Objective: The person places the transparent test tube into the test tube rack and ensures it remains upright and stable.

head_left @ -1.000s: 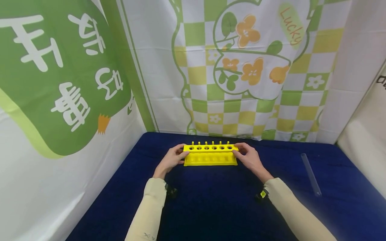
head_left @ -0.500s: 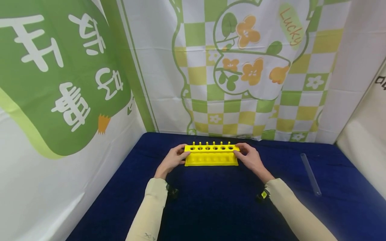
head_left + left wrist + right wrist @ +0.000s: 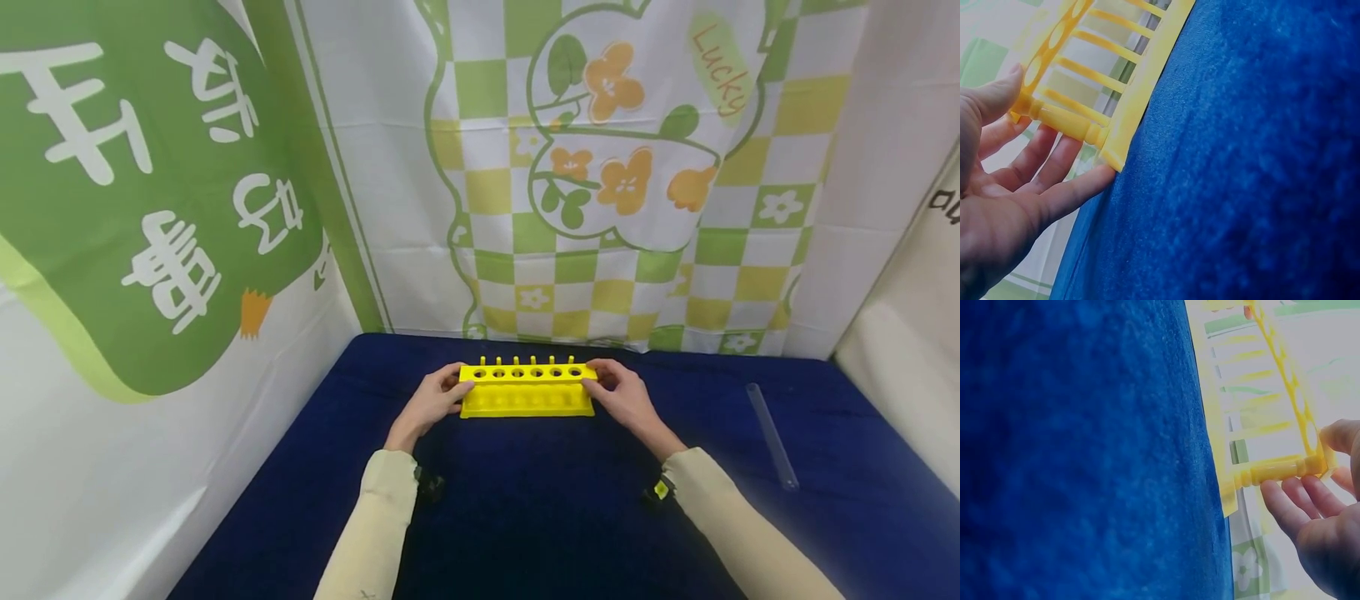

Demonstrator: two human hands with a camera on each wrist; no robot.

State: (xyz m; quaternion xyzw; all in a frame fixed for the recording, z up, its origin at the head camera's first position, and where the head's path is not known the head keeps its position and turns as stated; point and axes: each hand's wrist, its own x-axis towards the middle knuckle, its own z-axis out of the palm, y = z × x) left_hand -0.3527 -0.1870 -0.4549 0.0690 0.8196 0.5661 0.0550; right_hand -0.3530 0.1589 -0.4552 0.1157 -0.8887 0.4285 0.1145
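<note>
A yellow test tube rack stands upright on the dark blue cloth, its row of round holes facing up and a row of pegs along the back. My left hand grips its left end, thumb on the top plate's front edge; in the left wrist view the fingers of the left hand lie about the end post, and the little finger touches the base. At the other end my right hand holds the rack, the thumb on the top plate and the fingers of the right hand against the end post.
A clear glass test tube lies on the blue cloth to the right, apart from both hands. Printed fabric curtains rise behind the cloth's far edge and along both sides.
The rack and both hands have shifted very slightly to the right in the head view. Both hands keep their hold; the test tube lies as before.
</note>
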